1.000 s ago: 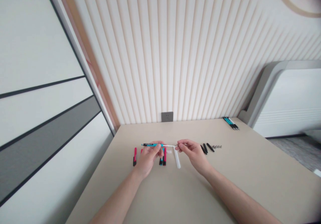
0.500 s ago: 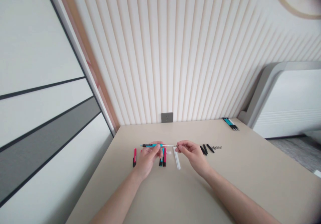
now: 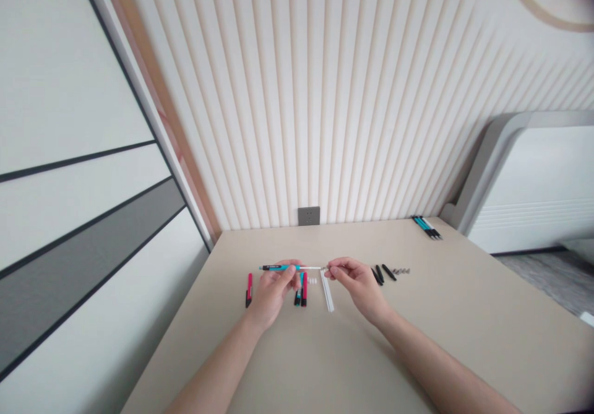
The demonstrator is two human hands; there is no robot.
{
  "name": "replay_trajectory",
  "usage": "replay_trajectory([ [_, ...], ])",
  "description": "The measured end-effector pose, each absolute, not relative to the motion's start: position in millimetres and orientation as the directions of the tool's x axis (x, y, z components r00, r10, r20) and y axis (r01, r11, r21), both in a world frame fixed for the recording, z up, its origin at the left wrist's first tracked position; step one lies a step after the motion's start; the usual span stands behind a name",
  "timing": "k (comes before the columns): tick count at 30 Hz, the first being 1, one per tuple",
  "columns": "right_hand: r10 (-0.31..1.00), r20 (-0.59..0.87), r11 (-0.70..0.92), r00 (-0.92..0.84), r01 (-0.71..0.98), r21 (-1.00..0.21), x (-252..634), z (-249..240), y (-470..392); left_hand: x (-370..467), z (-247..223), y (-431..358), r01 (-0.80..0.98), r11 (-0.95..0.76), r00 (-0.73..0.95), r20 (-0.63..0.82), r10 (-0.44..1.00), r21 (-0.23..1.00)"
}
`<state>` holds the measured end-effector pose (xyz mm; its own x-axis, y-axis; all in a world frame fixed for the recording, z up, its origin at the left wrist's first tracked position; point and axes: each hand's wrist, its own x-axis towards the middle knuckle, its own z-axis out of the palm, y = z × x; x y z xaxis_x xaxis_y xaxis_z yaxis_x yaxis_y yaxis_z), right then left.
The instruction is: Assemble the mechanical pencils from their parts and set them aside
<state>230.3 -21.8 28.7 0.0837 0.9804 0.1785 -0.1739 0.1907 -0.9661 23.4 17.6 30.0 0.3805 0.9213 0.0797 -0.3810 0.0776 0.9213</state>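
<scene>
"Anything changed over the last second?"

"Hardly. The left hand (image 3: 273,293) still grips the slim blue-and-black plastic pen barrel (image 3: 277,268), perhaps shifted slightly left, and the thin white refill (image 3: 310,268) still projects from its end toward the right hand (image 3: 355,281)."

"What is that one doing?"

"It's pinched narrow, apparently on a small greyish piece (image 3: 325,268) at the refill's tip, too small to identify. I'd judge the work is at the same step, a fine alignment."

"Where is this happening?"

"Above the beige table (image 3: 301,352), just beyond the long thin white sticks (image 3: 327,293)."

"Any containers?"

"No box or tray that I see. Only the barrel serves as one, the refill apparently partly inside. The magenta-and-black plastic barrel (image 3: 304,290) near the left hand doesn't show its contents."
</scene>
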Motion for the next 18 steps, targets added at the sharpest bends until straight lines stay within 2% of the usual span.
replay_trajectory([
  [8,0.982,0.19,0.189,0.007,-0.152,-0.97,226.9,23.6,-22.7,23.9,27.8,17.3,-0.388,0.087,0.42,0.092,0.903,0.918],
  [18,0.974,0.228,0.228,-0.005,0.071,-0.971,224.6,20.5,-26.4,25.1,27.5,12.6,-0.348,0.098,0.483,0.088,0.871,0.932],
])
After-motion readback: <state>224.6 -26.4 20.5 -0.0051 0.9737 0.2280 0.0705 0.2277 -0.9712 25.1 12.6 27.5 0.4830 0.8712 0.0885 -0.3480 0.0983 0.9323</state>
